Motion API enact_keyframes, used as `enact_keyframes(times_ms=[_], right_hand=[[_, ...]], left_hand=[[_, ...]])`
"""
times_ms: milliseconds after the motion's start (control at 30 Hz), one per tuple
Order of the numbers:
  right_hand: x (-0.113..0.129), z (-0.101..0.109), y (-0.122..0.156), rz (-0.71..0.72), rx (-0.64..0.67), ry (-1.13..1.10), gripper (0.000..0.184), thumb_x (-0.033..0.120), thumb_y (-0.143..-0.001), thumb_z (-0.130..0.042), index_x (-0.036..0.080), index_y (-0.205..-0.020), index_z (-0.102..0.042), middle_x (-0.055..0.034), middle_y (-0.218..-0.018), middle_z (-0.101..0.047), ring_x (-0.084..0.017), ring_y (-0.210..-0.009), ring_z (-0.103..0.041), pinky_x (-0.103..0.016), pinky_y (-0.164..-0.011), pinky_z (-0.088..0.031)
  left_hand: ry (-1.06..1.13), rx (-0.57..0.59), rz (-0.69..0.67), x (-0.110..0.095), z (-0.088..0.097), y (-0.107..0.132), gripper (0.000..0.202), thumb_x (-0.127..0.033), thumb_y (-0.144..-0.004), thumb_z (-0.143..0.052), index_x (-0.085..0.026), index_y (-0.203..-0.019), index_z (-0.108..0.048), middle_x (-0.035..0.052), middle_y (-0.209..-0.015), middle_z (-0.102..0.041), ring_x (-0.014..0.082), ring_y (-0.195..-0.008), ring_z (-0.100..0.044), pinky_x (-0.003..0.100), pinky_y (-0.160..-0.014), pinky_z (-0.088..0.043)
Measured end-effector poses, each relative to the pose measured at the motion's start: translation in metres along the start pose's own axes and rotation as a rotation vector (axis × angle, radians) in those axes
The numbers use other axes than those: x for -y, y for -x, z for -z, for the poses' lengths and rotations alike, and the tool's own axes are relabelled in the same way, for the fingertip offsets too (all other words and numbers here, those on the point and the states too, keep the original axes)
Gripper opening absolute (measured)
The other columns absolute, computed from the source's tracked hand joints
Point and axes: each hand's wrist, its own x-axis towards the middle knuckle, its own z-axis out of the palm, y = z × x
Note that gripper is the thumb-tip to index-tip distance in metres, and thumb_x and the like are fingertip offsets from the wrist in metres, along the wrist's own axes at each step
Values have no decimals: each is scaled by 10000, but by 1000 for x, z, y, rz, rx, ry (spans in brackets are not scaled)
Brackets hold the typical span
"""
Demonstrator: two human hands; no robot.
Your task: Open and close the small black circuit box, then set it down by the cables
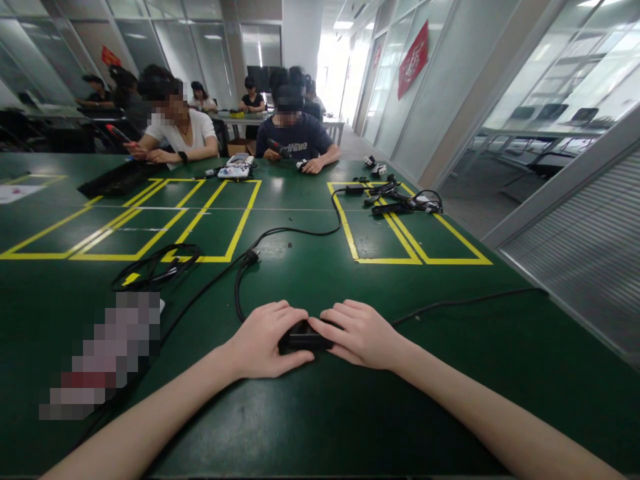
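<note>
Between both hands a black power adapter (306, 342) rests low on the green table (240, 427). My left hand (264, 340) is closed round its left end, thumb along the near side. From the right, my right hand (364, 335) grips the other end, its fingers over the top. A black cord with a plug (251, 257) curves toward the adapter's left end behind my left hand. Out from behind my right hand, a thin black cable (465, 300) runs to the table's right edge. My palms hide both ends of the adapter.
A coiled black cable (155, 267) lies at left, near a blurred flat object (110, 353). Across the table are a second adapter (355, 190), tangled black cables (405, 200), a white device (237, 167) and yellow tape outlines. Two people sit opposite, hands at work.
</note>
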Motion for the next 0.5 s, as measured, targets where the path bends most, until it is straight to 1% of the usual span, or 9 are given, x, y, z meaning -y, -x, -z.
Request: enact_keyframes(times_ms=[33,100,167,233,300,367,433,467,500], right_hand=[[-1,0,1,25,-27,36,319,281,-1080,-477,132,-1331,-607,-124,-1060,-732,-204,-833,-636,-342,-719,-458],[-1,0,3,55,-89,87,310,195,-1080,-460,165,-1352,-607,-119,-1117,-737,-187,-854,-644,-328,-735,-469],[-2,0,3,58,-134,98,322,143,-1075,-450,182,-1348,-617,-105,-1122,-742,-179,-869,-653,-316,-743,-478],[-2,0,3,39,-123,79,332,147,-1069,-445,187,-1347,-622,-105,-1103,-743,-188,-881,-660,-318,-741,-488],[-3,-1,2,-9,-73,36,335,180,-1054,-460,178,-1348,-621,-116,-1073,-739,-209,-876,-665,-332,-727,-498],[-3,-2,2,-82,-37,-49,356,255,-1030,-525,161,-1364,-605,-126,-1070,-732,-231,-892,-676,-349,-736,-514],[-2,-4,1,-156,-45,-169,435,375,-996,-616,140,-1361,-596,-128,-1057,-732,-246,-898,-688,-362,-757,-527],[-2,-5,1,-190,-57,-225,450,420,-984,-644,140,-1334,-607,-120,-1035,-736,-244,-886,-691,-361,-758,-529],[-1,-6,1,-218,-68,-268,426,441,-987,-650,145,-1292,-623,-110,-1005,-741,-238,-866,-692,-355,-750,-528]], left_hand=[[39,4,38,-1,1,0,459,-537,-959,-636,-167,-1231,-642,112,-1073,-753,266,-939,-701,383,-822,-549],[113,22,118,-3,2,0,426,-523,-1009,-568,-176,-1239,-657,102,-1090,-760,251,-952,-709,366,-825,-559],[164,37,180,-4,2,0,350,-452,-1065,-487,-186,-1151,-698,76,-1033,-768,225,-923,-712,337,-808,-556],[185,14,206,-5,2,-1,322,-428,-1068,-501,-184,-1094,-710,62,-993,-763,214,-897,-705,328,-793,-549],[185,-34,196,-5,2,-1,287,-433,-1045,-564,-184,-1084,-703,57,-980,-750,212,-886,-690,331,-787,-542],[155,-86,163,-4,1,-1,265,-438,-1025,-613,-187,-1058,-690,50,-943,-732,214,-865,-670,337,-776,-528],[99,-123,116,-3,0,-1,255,-437,-1009,-649,-185,-1040,-676,49,-913,-717,218,-848,-653,345,-765,-508],[66,-133,92,-2,-1,-1,253,-434,-1003,-662,-184,-1042,-672,51,-908,-713,221,-844,-647,348,-762,-498],[36,-136,69,-1,-2,-1,253,-430,-999,-672,-182,-1050,-670,53,-906,-711,224,-843,-643,350,-759,-489]])
